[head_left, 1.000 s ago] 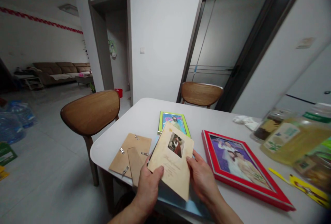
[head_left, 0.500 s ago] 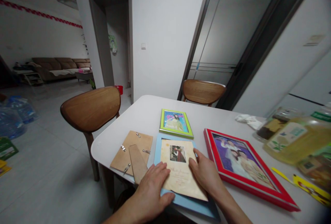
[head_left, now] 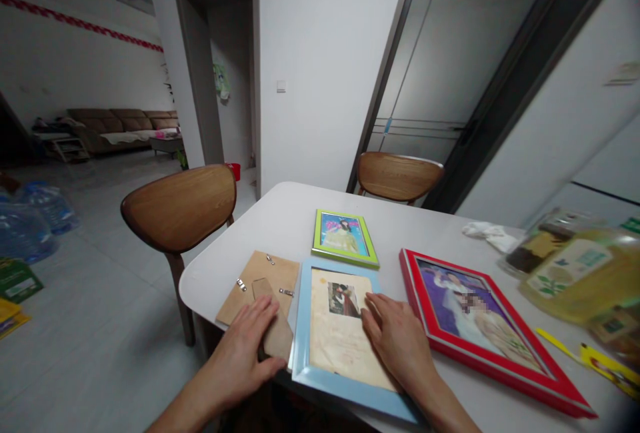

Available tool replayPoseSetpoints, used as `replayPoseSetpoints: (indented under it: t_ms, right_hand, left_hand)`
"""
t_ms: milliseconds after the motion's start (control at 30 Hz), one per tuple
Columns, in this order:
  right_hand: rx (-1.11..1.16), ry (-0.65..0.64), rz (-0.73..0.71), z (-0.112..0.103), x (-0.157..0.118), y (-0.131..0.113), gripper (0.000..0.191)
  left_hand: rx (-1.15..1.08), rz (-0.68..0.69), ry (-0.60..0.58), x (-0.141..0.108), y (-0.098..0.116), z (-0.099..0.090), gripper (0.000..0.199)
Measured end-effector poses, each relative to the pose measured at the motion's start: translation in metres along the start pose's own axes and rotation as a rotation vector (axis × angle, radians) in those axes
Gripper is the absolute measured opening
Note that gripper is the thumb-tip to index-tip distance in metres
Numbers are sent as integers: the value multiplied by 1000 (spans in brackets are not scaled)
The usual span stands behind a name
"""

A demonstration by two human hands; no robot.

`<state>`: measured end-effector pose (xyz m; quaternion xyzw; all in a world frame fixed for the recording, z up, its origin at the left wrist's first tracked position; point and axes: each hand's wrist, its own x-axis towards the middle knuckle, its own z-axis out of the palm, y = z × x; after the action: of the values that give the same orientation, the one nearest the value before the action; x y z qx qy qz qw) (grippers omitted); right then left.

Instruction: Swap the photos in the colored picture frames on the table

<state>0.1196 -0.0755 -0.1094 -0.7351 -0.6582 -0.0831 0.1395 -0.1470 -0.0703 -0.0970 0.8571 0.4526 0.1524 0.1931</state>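
R hand (head_left: 397, 336) hides pt of blue frame (head_left: 303, 326); paper (head_left: 337, 343) txt illegible.

Matt cream rectangular paper sheet (head_left: 340, 343) under the right hand (head_left: 397, 333); matt brown rectangular backing board (head_left: 258, 270), shiny metal clips (head_left: 241, 284), by the left hand (head_left: 245, 340).

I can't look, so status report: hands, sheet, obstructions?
Left hand over stand of backing board, grip unclear. Right hand resting on paper sheet. Sheet lying inside blue frame, right edge partly hidden. Red frame clear of sheet.

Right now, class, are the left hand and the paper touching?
Apart. The head view shows the left border of the blue frame between the left hand and the paper.
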Motion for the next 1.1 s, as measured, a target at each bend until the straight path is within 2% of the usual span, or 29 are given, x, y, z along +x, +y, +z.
replayPoseSetpoints:
  t_ms: [100, 167, 233, 300, 433, 667, 867, 1000, 1100]
  right_hand:
    - [32, 29, -10, 3, -3, -2, 34]
    - [65, 50, -22, 6, -6, -2, 34]
    - [115, 98, -34, 8, -8, -2, 34]
    - [146, 152, -45, 8, -11, -1, 35]
    - [141, 119, -102, 5, -13, 3, 33]
    - [193, 119, -106, 3, -15, 4, 33]
    - [267, 53, -93, -1, -16, 10, 37]
    - [303, 102, 26, -1, -13, 14, 40]
    - [293, 64, 51, 1, -13, 4, 40]
  left_hand:
    - [26, -36, -9, -9, -19, -4, 70]
    - [41, -37, 4, -12, -20, -1, 69]
    - [62, -29, 44, -13, -14, 4, 67]
    - [86, 33, 73, -13, -3, 10, 62]
    - [116, 175, -4, -8, 20, 17, 56]
    - [115, 166, -105, -1, 31, 18, 63]
    - [85, 149, -150, 3, 34, 5, 57]
    - [2, 67, -204, 4, 44, -1, 48]
    - [-5, -12, -204, 6, 53, 7, 61]
